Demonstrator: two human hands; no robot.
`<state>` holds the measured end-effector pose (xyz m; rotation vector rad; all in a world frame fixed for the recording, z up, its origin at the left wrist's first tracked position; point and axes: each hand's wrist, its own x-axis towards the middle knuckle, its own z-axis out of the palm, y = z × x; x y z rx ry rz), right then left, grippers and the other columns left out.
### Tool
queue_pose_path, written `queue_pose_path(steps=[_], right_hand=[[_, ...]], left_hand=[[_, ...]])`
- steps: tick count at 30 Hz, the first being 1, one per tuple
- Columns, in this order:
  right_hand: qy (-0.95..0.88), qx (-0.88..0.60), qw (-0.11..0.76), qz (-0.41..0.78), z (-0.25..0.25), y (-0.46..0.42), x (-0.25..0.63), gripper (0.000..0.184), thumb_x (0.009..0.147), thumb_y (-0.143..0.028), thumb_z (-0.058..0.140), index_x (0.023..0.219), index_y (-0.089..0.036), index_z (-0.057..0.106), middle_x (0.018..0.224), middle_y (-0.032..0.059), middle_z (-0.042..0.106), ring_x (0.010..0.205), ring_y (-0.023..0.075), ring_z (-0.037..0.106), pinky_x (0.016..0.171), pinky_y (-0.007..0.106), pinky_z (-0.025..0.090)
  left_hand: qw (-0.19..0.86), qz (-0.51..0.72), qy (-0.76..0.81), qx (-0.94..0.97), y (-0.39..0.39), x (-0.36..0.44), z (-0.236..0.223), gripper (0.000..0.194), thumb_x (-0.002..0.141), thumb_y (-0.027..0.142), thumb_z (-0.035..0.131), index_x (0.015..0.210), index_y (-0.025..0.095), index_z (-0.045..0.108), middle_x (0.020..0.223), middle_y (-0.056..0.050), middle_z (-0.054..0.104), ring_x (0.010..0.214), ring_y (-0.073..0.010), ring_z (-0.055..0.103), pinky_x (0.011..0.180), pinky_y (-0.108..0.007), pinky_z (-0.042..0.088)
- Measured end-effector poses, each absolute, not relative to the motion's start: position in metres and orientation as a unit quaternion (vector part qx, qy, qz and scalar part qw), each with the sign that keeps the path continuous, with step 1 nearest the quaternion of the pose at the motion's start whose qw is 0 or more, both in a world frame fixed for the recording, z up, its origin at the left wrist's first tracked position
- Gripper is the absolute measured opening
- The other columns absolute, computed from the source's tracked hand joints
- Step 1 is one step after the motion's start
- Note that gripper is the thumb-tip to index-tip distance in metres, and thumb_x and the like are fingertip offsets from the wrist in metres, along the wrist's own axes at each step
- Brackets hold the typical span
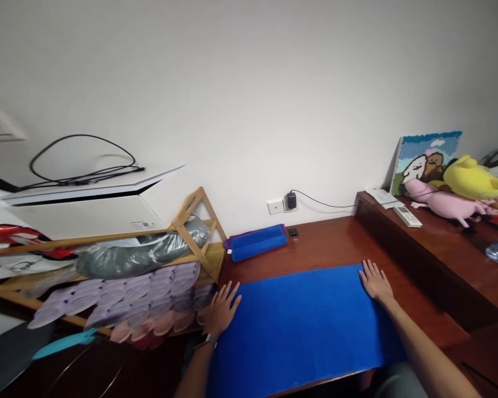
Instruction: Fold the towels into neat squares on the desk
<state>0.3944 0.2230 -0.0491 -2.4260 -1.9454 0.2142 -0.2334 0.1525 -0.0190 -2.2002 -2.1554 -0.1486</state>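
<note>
A blue cloth [302, 326] lies spread out flat on the reddish-brown desk [327, 240], its near part reaching the front edge. My left hand [223, 309] rests on the cloth's left edge near the far left corner, fingers apart. On the far right corner lies my right hand [375, 282], palm down with its fingers stretched out. Behind the spread cloth, a folded blue cloth [259, 243] sits near the wall, with a bit of purple cloth [232, 243] showing beside and under it.
Left of the desk stands a wooden rack [199, 243] with several purple slippers [149, 290] and a white box [83, 213] on top. On the raised right side are a remote control [407, 216], plush toys [448, 203] and a picture [425, 157]. A charger [291, 200] is plugged into the wall.
</note>
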Motion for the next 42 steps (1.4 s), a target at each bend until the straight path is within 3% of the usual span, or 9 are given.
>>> queue_pose_path(steps=[5,8,11,16,19,25,29,36,42], right_hand=[[-0.6,-0.797,0.011,0.072,-0.029,0.226,0.375,0.072,0.102,-0.042,0.014,0.165,-0.009,0.024,0.173,0.012,0.021,0.16,0.0271,0.017,0.129,0.051,0.012],[-0.647,-0.759,0.066,0.016,-0.01,0.221,0.304,0.07,0.101,-0.033,0.019,0.162,-0.001,0.03,0.17,0.0173,0.025,0.159,0.0305,0.019,0.129,0.051,0.009],[-0.777,-0.614,0.132,0.051,-0.001,0.205,0.189,0.067,0.103,-0.036,0.022,0.164,-0.009,0.03,0.17,0.0116,0.028,0.159,0.0274,0.021,0.13,0.048,0.011],[-0.848,-0.49,0.131,0.151,-0.012,0.184,0.066,0.068,0.106,-0.046,0.02,0.165,-0.012,0.027,0.17,0.0103,0.025,0.159,0.0242,0.02,0.13,0.047,0.013],[-0.83,-0.527,0.111,0.145,-0.016,0.192,0.107,0.069,0.106,-0.049,0.021,0.165,-0.014,0.028,0.171,0.0098,0.024,0.16,0.0234,0.018,0.13,0.047,0.01],[-0.692,-0.716,0.035,0.085,-0.025,0.223,0.319,0.071,0.104,-0.048,0.019,0.166,-0.013,0.022,0.173,0.0088,0.02,0.16,0.0243,0.016,0.129,0.047,0.011],[-0.641,-0.764,0.019,0.068,-0.038,0.228,0.393,0.074,0.104,-0.05,0.013,0.167,-0.011,0.017,0.174,0.0077,0.017,0.161,0.0222,0.012,0.13,0.043,0.011],[-0.633,-0.77,0.015,0.081,-0.029,0.23,0.386,0.075,0.103,-0.047,0.014,0.165,-0.006,0.022,0.173,0.0115,0.019,0.16,0.0246,0.015,0.13,0.046,0.012],[-0.759,-0.637,0.128,0.046,0.003,0.215,0.239,0.069,0.105,-0.041,0.016,0.163,-0.006,0.029,0.171,0.0126,0.025,0.16,0.0257,0.017,0.13,0.047,0.009]], left_hand=[[0.032,-0.065,-0.709,-0.702,0.152,-0.236,-0.027,0.06,0.105,0.06,0.034,0.159,0.035,0.04,0.168,-0.008,0.038,0.155,-0.0334,0.032,0.124,-0.057,0.029],[0.035,-0.074,-0.707,-0.703,0.151,-0.233,-0.029,0.06,0.105,0.059,0.035,0.159,0.036,0.04,0.168,-0.007,0.038,0.156,-0.0328,0.032,0.124,-0.057,0.028],[0.043,-0.074,-0.705,-0.704,0.151,-0.232,-0.029,0.059,0.105,0.057,0.034,0.159,0.035,0.04,0.168,-0.007,0.038,0.156,-0.0315,0.031,0.125,-0.055,0.026],[0.045,-0.078,-0.698,-0.711,0.152,-0.233,-0.03,0.06,0.105,0.058,0.034,0.16,0.034,0.04,0.168,-0.007,0.039,0.156,-0.0326,0.031,0.124,-0.055,0.029],[0.046,-0.085,-0.695,-0.712,0.153,-0.235,-0.031,0.059,0.105,0.058,0.034,0.16,0.035,0.039,0.167,-0.007,0.04,0.155,-0.0328,0.033,0.122,-0.055,0.031],[0.052,-0.087,-0.691,-0.716,0.154,-0.236,-0.033,0.06,0.105,0.059,0.034,0.159,0.034,0.04,0.167,-0.009,0.04,0.154,-0.0325,0.036,0.123,-0.054,0.03],[0.051,-0.088,-0.691,-0.715,0.155,-0.235,-0.034,0.06,0.105,0.059,0.034,0.159,0.034,0.042,0.167,-0.009,0.04,0.154,-0.0347,0.035,0.122,-0.055,0.032],[0.044,-0.073,-0.681,-0.727,0.161,-0.238,-0.019,0.06,0.103,0.06,0.035,0.153,0.032,0.052,0.161,-0.009,0.049,0.149,-0.0354,0.043,0.119,-0.055,0.038],[0.047,-0.112,-0.642,-0.757,0.177,-0.212,-0.011,0.059,0.106,0.055,0.032,0.152,0.025,0.053,0.163,-0.01,0.046,0.154,-0.0291,0.037,0.126,-0.051,0.028]])
